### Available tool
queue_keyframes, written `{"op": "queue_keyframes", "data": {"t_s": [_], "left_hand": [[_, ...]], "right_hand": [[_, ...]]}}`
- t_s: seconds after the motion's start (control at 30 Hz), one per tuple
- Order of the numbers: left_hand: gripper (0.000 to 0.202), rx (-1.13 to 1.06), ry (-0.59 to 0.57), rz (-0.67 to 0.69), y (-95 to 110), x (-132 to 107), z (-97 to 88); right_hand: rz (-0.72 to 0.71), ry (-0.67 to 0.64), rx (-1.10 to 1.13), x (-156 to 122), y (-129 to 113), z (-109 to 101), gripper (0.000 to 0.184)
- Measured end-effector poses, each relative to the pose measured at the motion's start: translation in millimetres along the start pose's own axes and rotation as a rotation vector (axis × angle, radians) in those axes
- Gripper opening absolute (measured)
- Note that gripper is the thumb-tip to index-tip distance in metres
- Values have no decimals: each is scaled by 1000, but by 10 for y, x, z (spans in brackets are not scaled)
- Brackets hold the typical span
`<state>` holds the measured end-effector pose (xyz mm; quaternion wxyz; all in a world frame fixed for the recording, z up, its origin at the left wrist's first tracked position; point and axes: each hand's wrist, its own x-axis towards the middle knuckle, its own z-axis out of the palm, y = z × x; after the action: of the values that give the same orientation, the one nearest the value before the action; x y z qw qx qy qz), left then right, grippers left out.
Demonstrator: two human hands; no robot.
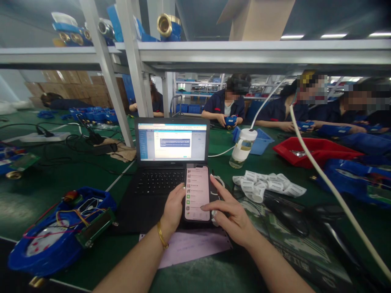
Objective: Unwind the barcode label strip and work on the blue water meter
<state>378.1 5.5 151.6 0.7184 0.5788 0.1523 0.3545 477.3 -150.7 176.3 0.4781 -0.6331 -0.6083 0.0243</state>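
A smartphone (198, 193) with a lit list on its screen is held upright in front of the laptop. My left hand (173, 205) grips it along its left side, with most fingers hidden behind it. My right hand (232, 213) has its fingers spread at the phone's right side. One fingertip reaches over the lower part of the screen, and another is by the upper right edge. Behind the phone stands the open laptop (159, 183), its display lit with a web page. A pink paper sheet (192, 246) lies under my wrists.
A blue meter (58, 256) with exposed wires lies at the left. To the right are a glass bottle (242, 148), white labels (269, 183), a black mouse (285, 213), a red bin (317, 148) and a slanting white cable (324, 175). Co-workers handle blue parts behind a metal shelf frame (244, 55).
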Motion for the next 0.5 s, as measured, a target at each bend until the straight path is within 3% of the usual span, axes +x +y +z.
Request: {"op": "queue_keyframes", "data": {"t_s": [0.1,0.5], "left_hand": [[25,-16,-54,4,23,-6,6],[26,-33,-9,2,28,-21,15]], "right_hand": [[-29,13,-3,-6,21,10,32],[-53,36,-89,-28,64,44,56]]}}
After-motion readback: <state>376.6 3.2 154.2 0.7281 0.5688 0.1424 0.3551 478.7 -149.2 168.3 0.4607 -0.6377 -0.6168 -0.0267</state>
